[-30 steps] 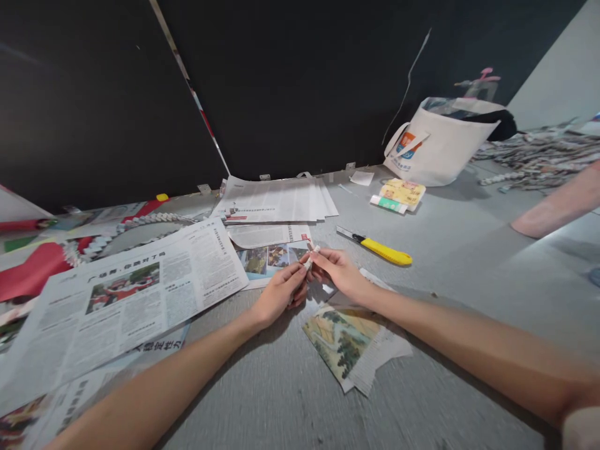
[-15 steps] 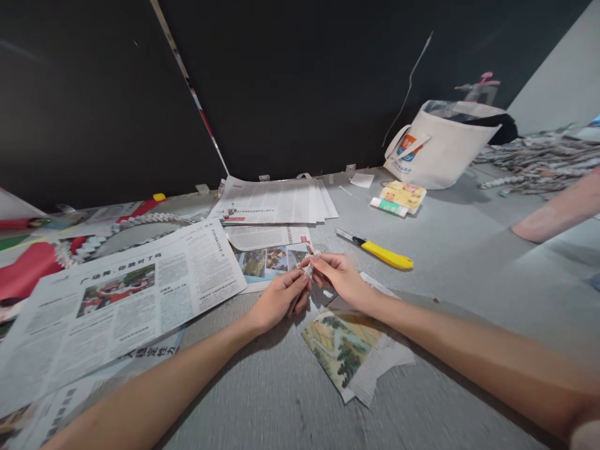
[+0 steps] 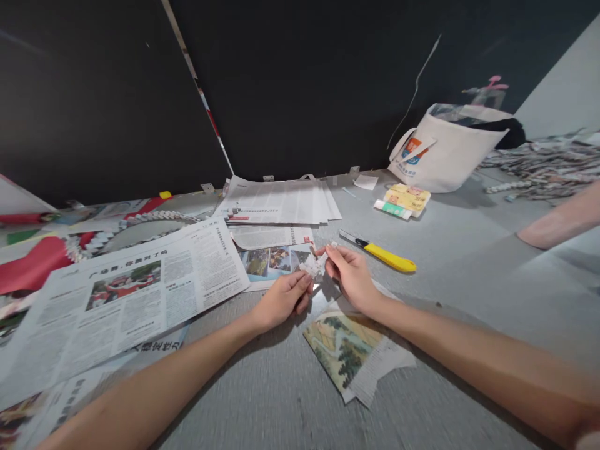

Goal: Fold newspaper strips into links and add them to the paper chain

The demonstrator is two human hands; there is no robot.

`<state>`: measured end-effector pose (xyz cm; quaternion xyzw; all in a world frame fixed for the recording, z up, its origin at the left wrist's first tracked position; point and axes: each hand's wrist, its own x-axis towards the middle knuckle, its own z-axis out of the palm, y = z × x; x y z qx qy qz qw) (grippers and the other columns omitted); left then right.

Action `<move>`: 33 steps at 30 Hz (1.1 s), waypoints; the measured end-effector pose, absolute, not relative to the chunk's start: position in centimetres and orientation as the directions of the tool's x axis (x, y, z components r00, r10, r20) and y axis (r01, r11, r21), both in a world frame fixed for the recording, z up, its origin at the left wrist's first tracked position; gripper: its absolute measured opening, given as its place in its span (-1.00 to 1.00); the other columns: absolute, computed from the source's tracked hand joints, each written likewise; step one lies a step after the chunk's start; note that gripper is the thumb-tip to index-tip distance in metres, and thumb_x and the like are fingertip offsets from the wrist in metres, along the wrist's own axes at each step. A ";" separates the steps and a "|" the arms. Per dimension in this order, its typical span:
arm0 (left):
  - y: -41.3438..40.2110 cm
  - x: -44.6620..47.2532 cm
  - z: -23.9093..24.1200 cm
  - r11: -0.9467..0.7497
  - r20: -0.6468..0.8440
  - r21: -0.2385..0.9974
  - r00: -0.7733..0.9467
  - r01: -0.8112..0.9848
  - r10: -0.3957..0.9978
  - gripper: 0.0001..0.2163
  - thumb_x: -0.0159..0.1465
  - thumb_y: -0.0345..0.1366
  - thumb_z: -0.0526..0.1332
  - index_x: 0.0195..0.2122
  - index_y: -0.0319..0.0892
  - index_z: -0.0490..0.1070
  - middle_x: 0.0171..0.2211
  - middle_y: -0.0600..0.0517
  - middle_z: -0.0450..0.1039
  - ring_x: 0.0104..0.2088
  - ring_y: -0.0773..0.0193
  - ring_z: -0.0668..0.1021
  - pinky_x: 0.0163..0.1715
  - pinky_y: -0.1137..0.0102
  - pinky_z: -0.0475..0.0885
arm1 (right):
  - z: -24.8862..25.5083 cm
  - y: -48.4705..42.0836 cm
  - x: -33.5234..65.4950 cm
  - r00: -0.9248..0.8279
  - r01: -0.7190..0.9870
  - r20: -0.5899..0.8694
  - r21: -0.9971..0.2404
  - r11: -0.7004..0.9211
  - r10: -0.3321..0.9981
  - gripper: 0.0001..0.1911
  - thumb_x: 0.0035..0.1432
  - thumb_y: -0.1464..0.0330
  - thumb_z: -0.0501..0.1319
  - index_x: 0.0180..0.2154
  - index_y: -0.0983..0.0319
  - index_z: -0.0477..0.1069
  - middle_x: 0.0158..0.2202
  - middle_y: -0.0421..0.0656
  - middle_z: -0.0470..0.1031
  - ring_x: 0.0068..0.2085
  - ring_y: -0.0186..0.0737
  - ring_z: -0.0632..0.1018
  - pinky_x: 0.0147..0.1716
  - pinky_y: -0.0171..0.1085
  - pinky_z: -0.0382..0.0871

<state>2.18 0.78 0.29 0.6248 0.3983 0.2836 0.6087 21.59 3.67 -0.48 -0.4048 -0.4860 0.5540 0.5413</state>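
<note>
Small white folded paper was held above the grey surface, between the two hands. Left hand: grip pinched on its near end. Right hand: grip pinched on the opposite end. A picture clipping lay partly beneath the right wrist. The yellow cutter, blade bare, lay just beyond the right hand. A large newspaper sheet crowded the left side, a paper chain behind it. Farther: newspaper stack near the black wall; white-and-green tube beside a yellow packet. White bag: clear plastic and something dark showed at its mouth; deeper contents hidden. Paper-strip pile was at far right.
</note>
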 end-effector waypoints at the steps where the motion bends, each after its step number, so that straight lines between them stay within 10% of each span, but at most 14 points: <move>1: 0.7 2.2 0.3 0.044 -0.125 0.985 0.519 0.165 0.845 -0.58 0.53 0.10 0.01 -0.32 -0.12 0.28 -0.68 0.20 0.20 -0.65 0.39 0.23 -0.54 0.44 0.19 | -0.4 3.6 21.6 -0.098 -0.189 0.082 -0.980 0.063 0.992 -0.53 0.36 -0.07 0.28 -0.22 0.20 0.64 -0.61 -0.29 0.31 -0.56 -0.36 0.22 -0.53 -0.28 0.05; 10: 0.6 2.3 0.7 -0.059 -0.087 0.960 0.494 0.274 0.865 -0.58 0.55 0.07 -0.04 -0.32 -0.12 0.30 -0.66 0.18 0.23 -0.60 0.34 0.29 -0.48 0.40 0.24 | -0.1 3.4 21.5 -0.373 0.046 0.086 -0.993 0.111 0.924 -0.34 0.30 -0.08 0.33 -0.67 0.20 0.38 -0.66 -0.22 0.35 -0.54 -0.33 0.36 -0.42 -0.26 0.23; 16: 0.5 2.2 1.0 -0.086 -0.074 0.954 0.500 0.289 0.863 -0.59 0.56 0.05 -0.02 -0.33 -0.11 0.28 -0.67 0.19 0.23 -0.60 0.34 0.31 -0.46 0.41 0.26 | -0.7 4.3 21.8 -0.041 -0.154 0.062 -0.987 0.055 0.997 -0.52 0.29 -0.09 0.33 -0.31 0.19 0.66 -0.65 -0.31 0.23 -0.58 -0.33 0.22 -0.51 -0.25 0.16; 22: 0.4 2.2 0.6 -0.048 -0.084 0.967 0.492 0.250 0.867 -0.60 0.55 0.07 -0.01 -0.27 -0.11 0.33 -0.68 0.20 0.22 -0.61 0.35 0.29 -0.47 0.42 0.26 | -0.4 3.9 21.8 -0.118 -0.109 0.076 -0.992 0.064 0.990 -0.45 0.35 -0.13 0.25 -0.14 0.21 0.69 -0.67 -0.31 0.26 -0.58 -0.32 0.24 -0.49 -0.26 0.17; 27: 0.6 2.3 0.3 -0.040 -0.072 0.973 0.465 0.226 0.883 -0.60 0.55 0.07 -0.01 -0.27 -0.11 0.31 -0.68 0.20 0.23 -0.64 0.37 0.26 -0.51 0.43 0.22 | 0.1 3.4 21.6 -0.401 0.024 0.068 -0.996 0.084 0.914 -0.46 0.32 -0.08 0.31 -0.46 0.22 0.60 -0.60 -0.24 0.40 -0.53 -0.34 0.35 -0.44 -0.26 0.20; 33: 0.6 2.3 0.8 -0.036 -0.088 0.971 0.491 0.238 0.867 -0.64 0.55 0.03 -0.01 -0.25 -0.11 0.30 -0.68 0.20 0.25 -0.66 0.38 0.26 -0.53 0.43 0.20 | 0.4 3.4 21.6 -0.261 -0.008 0.121 -0.992 0.123 0.958 -0.40 0.35 -0.02 0.29 -0.64 0.16 0.40 -0.67 -0.27 0.25 -0.28 -0.18 0.59 -0.01 -0.19 0.37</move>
